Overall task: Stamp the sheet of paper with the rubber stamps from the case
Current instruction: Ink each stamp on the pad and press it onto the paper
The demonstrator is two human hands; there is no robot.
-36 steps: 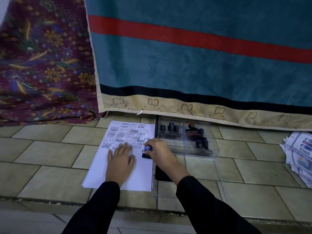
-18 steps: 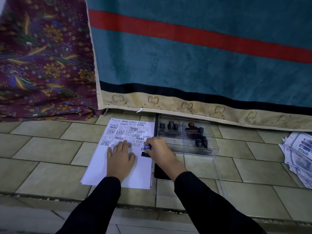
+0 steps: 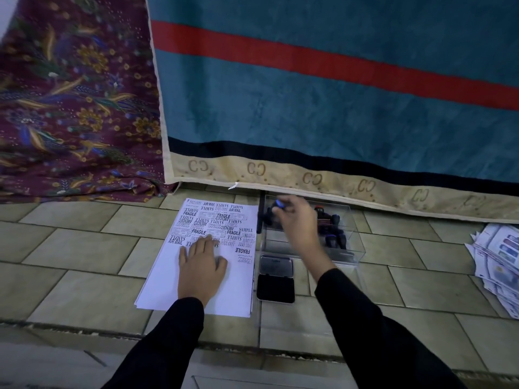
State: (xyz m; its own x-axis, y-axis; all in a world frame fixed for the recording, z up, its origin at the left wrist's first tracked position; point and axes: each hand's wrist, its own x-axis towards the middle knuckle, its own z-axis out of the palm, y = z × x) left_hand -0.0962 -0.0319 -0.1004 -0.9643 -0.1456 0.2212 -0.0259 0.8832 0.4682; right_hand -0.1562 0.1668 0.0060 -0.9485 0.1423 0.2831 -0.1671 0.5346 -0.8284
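A white sheet of paper [image 3: 196,282] lies on the tiled floor, its upper half covered in black stamp prints. My left hand [image 3: 202,265] rests flat on the sheet with fingers spread. My right hand [image 3: 295,223] hovers over the clear plastic case [image 3: 352,248] and pinches a blue-topped rubber stamp [image 3: 278,204] at the case's left end. Several dark stamps [image 3: 331,234] lie inside the case, partly hidden by my hand. An open black ink pad [image 3: 275,277] sits between the sheet and the case.
A teal blanket with a red stripe [image 3: 323,108] hangs down behind the case. A maroon patterned cloth [image 3: 70,108] hangs at the left. A pile of printed papers [image 3: 497,262] lies at the right edge. The floor steps down toward me.
My right hand has lifted the blue-topped stamp off the sheet and carried it up and right over the case, uncovering the ink pad. My left hand stays flat on the paper.
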